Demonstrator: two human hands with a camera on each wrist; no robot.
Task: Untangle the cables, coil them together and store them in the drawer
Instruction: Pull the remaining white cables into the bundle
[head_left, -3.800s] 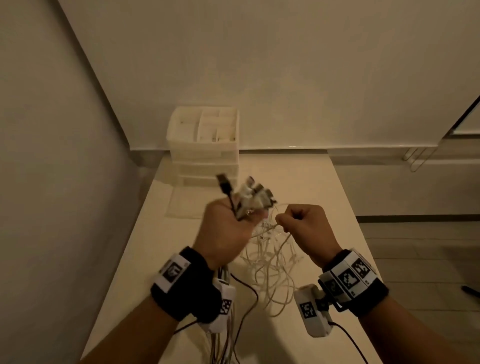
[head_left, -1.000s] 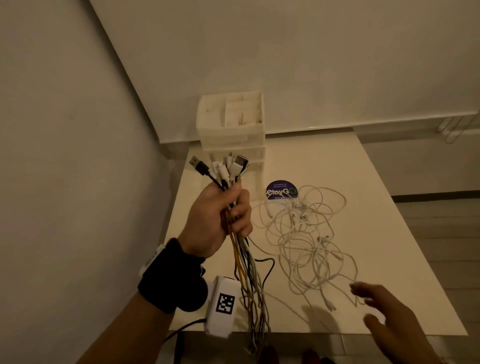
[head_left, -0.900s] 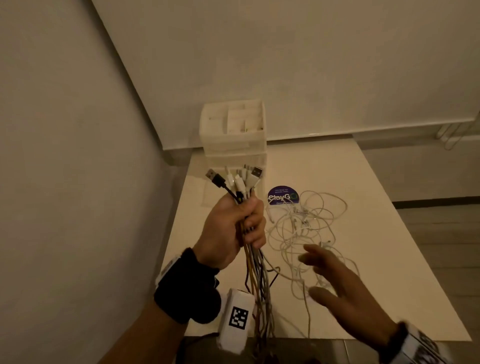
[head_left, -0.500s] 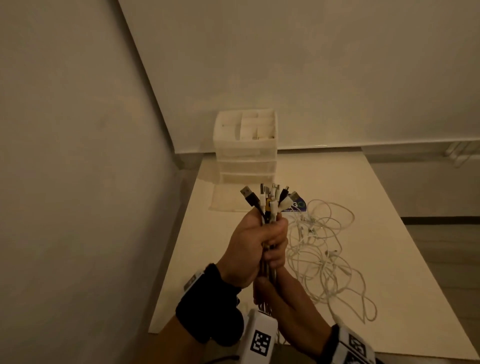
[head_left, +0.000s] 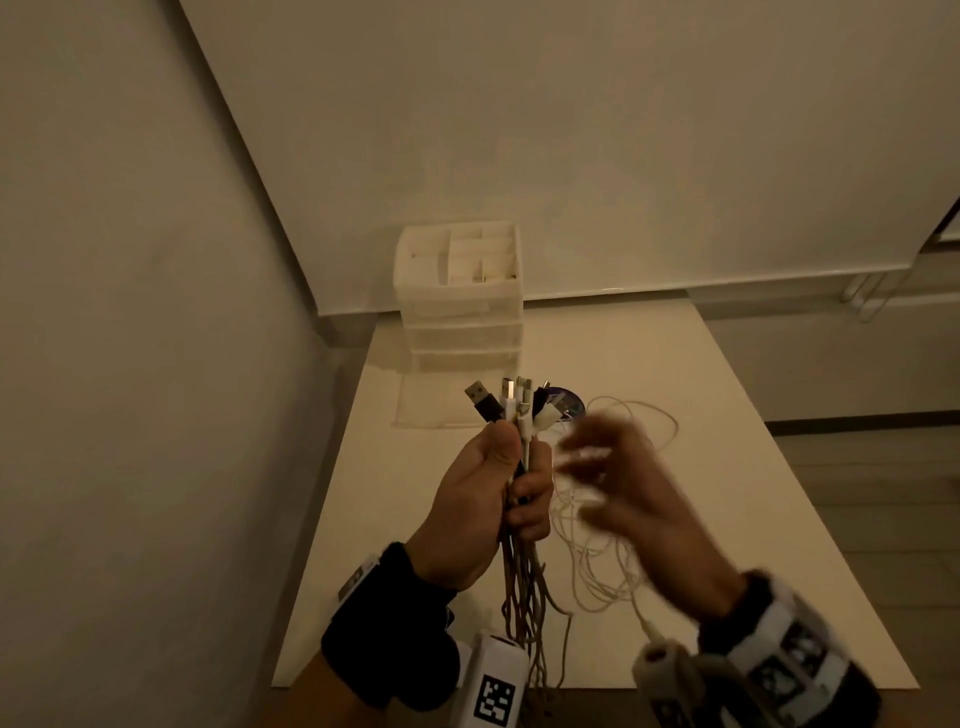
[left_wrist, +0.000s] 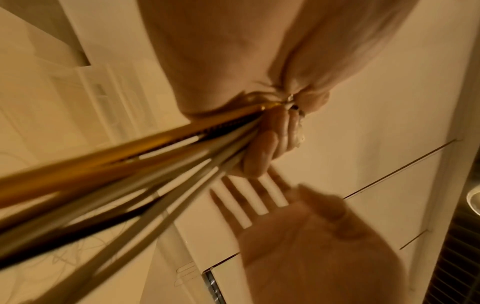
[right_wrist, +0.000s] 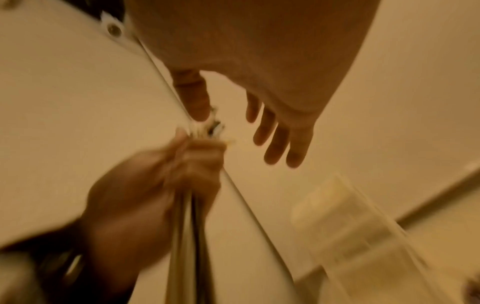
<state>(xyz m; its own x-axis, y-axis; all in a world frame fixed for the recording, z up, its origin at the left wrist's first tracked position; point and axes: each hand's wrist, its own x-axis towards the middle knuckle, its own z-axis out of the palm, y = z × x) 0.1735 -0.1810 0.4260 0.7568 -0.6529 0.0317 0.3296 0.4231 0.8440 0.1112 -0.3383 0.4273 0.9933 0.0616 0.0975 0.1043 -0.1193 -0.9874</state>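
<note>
While left hand (head_left: 485, 499) grips cables (head_left: 522, 587) | right hand (head_left: 631, 499) spread (blurred), holding nothing

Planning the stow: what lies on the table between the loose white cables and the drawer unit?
Only a dark round sticker, seen in the head view beside the white cables, short of the drawer unit.

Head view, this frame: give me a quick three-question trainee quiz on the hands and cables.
1. True or false: the left hand grips the cable bundle with plugs pointing up.
2. The right hand is: A) pinching a plug, B) open and blurred beside the bundle, C) resting on the drawer unit.
3. Where do the loose white cables lie?

Key: 1 true. 2 B. 3 on the table, right of the bundle.
</note>
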